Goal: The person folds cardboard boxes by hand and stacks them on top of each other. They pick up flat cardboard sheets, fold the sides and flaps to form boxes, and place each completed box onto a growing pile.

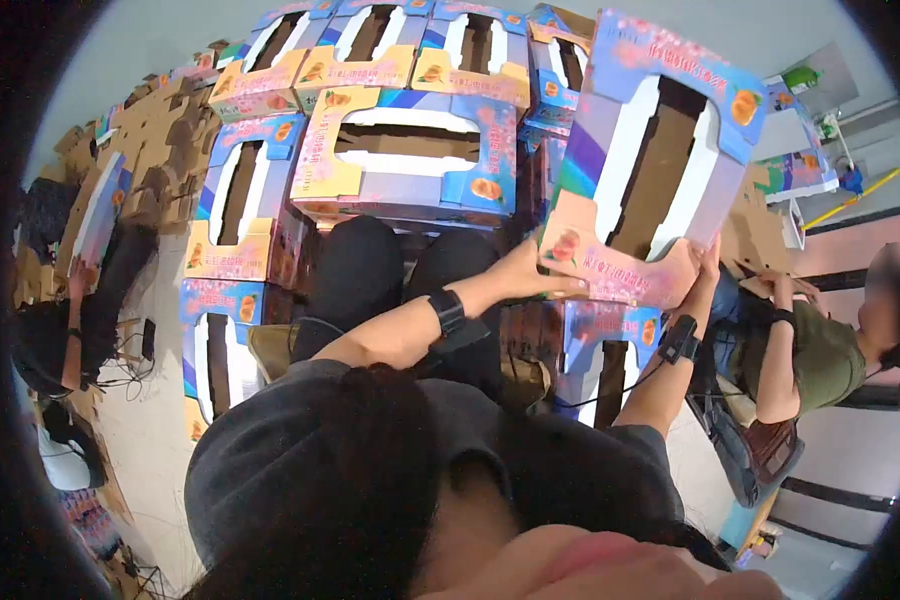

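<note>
A colourful printed fruit carton [692, 185] with a long open slot in its top is tilted up at the right, between my two hands. My left hand [530, 272] grips its lower left corner, with the thumb and fingers along the bottom edge. My right hand [707, 272] closes round its lower right corner; some of its fingers are hidden behind the cardboard. Just left of it, a matching carton [480, 155] lies sideways beyond my knees. Another carton [582, 330] sits below the held one, partly covered by it.
More matching cartons [370, 60] stand in a row at the back, and others [280, 245] line the left side. Flattened brown cardboard [160, 140] is piled at the far left. A person in a green top [820, 350] sits close on the right; another person's arm [74, 330] shows at the left.
</note>
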`<action>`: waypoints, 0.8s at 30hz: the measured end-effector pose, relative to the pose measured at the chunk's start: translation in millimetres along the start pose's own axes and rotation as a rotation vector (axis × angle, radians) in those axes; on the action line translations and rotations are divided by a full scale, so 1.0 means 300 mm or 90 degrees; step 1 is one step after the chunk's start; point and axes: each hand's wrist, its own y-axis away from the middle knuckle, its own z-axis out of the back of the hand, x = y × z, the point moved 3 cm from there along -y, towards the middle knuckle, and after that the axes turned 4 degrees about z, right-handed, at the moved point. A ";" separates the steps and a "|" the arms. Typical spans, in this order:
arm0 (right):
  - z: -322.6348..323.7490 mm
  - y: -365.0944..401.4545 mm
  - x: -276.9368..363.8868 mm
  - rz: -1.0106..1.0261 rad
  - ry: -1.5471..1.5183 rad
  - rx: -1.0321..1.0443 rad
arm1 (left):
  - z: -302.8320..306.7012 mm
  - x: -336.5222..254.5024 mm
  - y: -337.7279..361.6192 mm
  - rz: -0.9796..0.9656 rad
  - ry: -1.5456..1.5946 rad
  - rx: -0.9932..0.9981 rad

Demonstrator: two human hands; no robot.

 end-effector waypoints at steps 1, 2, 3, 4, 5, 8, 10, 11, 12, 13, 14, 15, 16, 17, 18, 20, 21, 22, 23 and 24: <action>-0.010 -0.004 -0.003 -0.028 -0.028 -0.001 | -0.008 0.022 -0.008 0.053 0.013 0.053; -0.010 -0.020 -0.018 -0.025 -0.007 0.030 | -0.022 0.043 -0.010 0.103 0.111 0.090; 0.007 -0.043 -0.030 -0.021 0.015 0.058 | -0.014 0.019 -0.016 0.124 0.100 0.125; 0.027 -0.058 -0.046 -0.018 0.037 0.084 | -0.011 0.011 -0.018 0.147 0.092 0.163; 0.043 -0.071 -0.084 -0.035 -0.036 0.095 | -0.019 0.050 -0.027 0.183 0.104 0.203; 0.093 -0.147 -0.197 -0.109 0.013 0.086 | -0.050 0.207 -0.067 0.238 0.100 0.256; 0.088 -0.164 -0.230 -0.136 -0.010 0.102 | -0.070 0.252 -0.045 0.220 0.056 0.186; 0.116 -0.189 -0.280 -0.146 -0.005 0.113 | -0.069 0.262 -0.042 0.222 0.028 0.168; 0.159 -0.221 -0.341 -0.156 0.002 0.124 | -0.065 0.253 -0.039 0.223 0.000 0.151; 0.164 -0.240 -0.375 -0.143 0.045 0.169 | -0.056 0.187 -0.040 0.235 -0.034 0.150; 0.190 -0.242 -0.407 -0.179 0.017 0.142 | -0.049 0.146 -0.040 0.247 -0.067 0.146; 0.157 -0.205 -0.391 -0.214 -0.010 0.117 | -0.048 0.140 -0.041 0.262 -0.059 0.146; 0.132 -0.183 -0.379 -0.250 -0.036 0.092 | -0.047 0.137 -0.044 0.277 -0.052 0.145; 0.156 -0.196 -0.406 -0.277 -0.029 0.099 | -0.048 0.137 -0.045 0.293 -0.045 0.144; 0.192 -0.218 -0.443 -0.304 -0.023 0.105 | -0.054 0.153 -0.051 0.241 -0.023 0.146; 0.212 -0.218 -0.473 -0.371 -0.034 0.113 | -0.080 0.231 -0.059 0.139 0.021 0.153; 0.198 -0.208 -0.463 -0.409 -0.052 0.115 | -0.092 0.274 -0.060 0.148 0.013 0.162; 0.181 -0.204 -0.460 -0.448 -0.070 0.117 | -0.105 0.314 -0.060 0.158 0.005 0.170; 0.214 -0.231 -0.505 -0.397 0.012 0.132 | -0.109 0.311 -0.054 0.168 -0.003 0.179; 0.261 -0.270 -0.572 -0.343 0.092 0.146 | -0.107 0.316 -0.041 0.233 -0.074 0.197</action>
